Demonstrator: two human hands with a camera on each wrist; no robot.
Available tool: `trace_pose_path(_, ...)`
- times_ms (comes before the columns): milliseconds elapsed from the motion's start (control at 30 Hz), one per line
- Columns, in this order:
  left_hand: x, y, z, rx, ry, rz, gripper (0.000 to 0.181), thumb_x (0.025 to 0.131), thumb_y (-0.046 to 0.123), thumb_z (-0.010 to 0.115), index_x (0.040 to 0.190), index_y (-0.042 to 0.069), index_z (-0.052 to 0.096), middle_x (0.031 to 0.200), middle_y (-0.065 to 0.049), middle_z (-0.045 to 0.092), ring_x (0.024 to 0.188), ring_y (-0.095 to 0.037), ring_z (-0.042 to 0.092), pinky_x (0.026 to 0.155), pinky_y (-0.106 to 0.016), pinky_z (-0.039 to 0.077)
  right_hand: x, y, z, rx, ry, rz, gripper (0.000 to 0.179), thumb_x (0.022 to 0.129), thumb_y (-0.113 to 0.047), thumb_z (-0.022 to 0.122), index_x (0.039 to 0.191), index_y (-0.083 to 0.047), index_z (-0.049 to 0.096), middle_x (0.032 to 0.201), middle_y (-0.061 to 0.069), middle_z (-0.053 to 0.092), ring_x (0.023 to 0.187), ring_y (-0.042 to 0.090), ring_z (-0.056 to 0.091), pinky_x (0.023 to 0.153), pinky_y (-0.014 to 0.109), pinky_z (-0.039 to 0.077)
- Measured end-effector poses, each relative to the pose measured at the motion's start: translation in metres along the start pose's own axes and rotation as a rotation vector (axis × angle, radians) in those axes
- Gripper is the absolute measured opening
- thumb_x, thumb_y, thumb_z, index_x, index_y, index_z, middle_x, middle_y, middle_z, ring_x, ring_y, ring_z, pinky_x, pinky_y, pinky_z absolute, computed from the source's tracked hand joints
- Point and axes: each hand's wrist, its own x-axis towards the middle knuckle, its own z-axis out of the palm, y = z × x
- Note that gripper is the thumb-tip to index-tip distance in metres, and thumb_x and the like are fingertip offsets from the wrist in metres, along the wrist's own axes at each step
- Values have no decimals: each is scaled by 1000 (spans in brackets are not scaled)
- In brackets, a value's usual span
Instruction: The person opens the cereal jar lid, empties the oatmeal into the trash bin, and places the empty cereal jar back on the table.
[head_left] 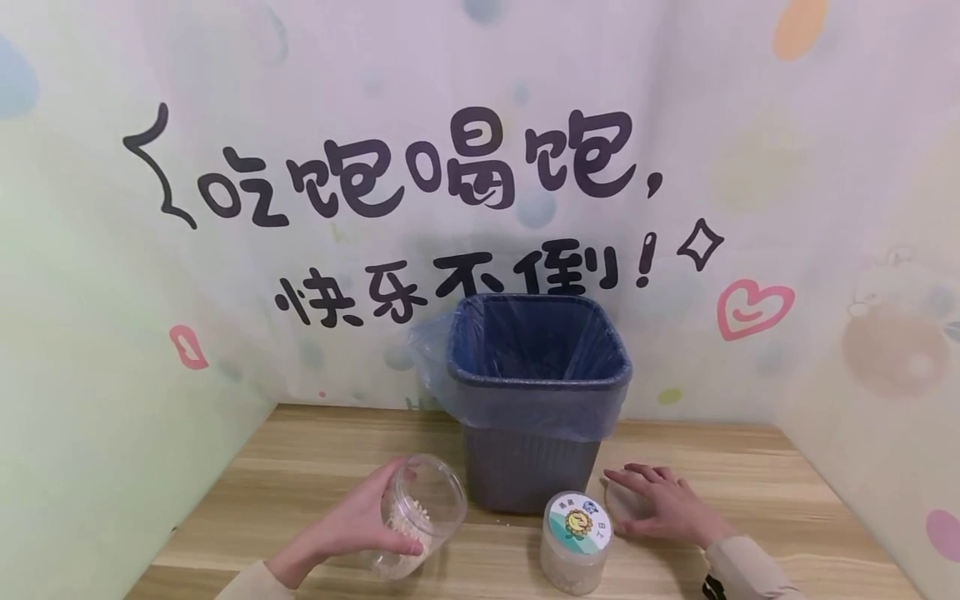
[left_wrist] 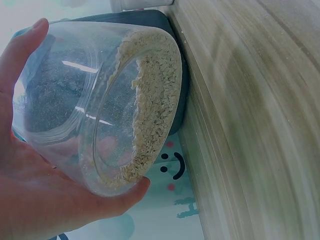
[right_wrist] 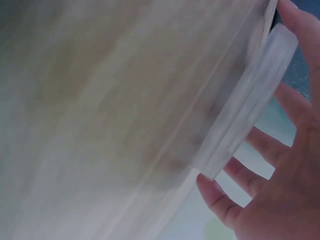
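Note:
My left hand (head_left: pixel 367 517) grips a clear plastic jar (head_left: pixel 438 492) round its side, thumb and fingers on opposite sides. The jar is tilted, its open mouth towards the bin. Pale rice-like grains (left_wrist: pixel 157 100) lie along its lower side and base. At the right, my right hand (head_left: pixel 667 508) holds a clear round lid (right_wrist: pixel 250 102) by its rim, thumb at one edge and fingertips along the other. In the head view the hand partly covers this lid, low at the wooden table. Between the hands stands a second jar (head_left: pixel 572 571) with a sunflower label on its top.
A dark blue bin (head_left: pixel 525 475) lined with a translucent bag (head_left: pixel 540 412) stands behind the jars, against the back wall. The wooden table (head_left: pixel 337 450) is bounded by printed wall sheets at the back and both sides. Small pale specks lie near the bin's foot.

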Motion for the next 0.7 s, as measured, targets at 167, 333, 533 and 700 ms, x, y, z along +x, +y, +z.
trace_pose_path(167, 0, -3, -2, 15, 13, -3, 94, 60, 27, 90, 136, -3, 42, 119, -19, 55, 107, -38, 54, 84, -51, 48, 0, -1, 1, 8, -38, 14, 80, 73, -60, 73, 138, -18, 53, 135, 20, 49, 114, 48, 44, 80, 74, 37)
trace_pose_path(333, -1, -6, -4, 21, 16, -10, 94, 61, 28, 90, 135, -6, 42, 117, -17, 56, 106, -36, 54, 85, -47, 47, 0, -4, 0, 7, -63, 10, 81, 72, -59, 74, 138, -17, 53, 133, 20, 49, 113, 50, 44, 78, 73, 37)
trace_pose_path(533, -1, -6, -6, 12, 12, -23, 95, 62, 27, 90, 135, -8, 40, 120, -19, 55, 109, -41, 53, 87, -52, 46, 1, -6, -3, 1, -76, 9, 81, 72, -59, 75, 137, -16, 53, 134, 21, 49, 112, 52, 44, 77, 73, 38)
trace_pose_path(700, 2, -5, -11, 6, 8, -28, 98, 62, 25, 89, 137, -10, 37, 123, -25, 53, 110, -47, 51, 87, -57, 46, 5, -8, -8, -14, -69, 0, 74, 76, -53, 74, 137, -15, 53, 135, 22, 49, 113, 51, 45, 76, 70, 39)
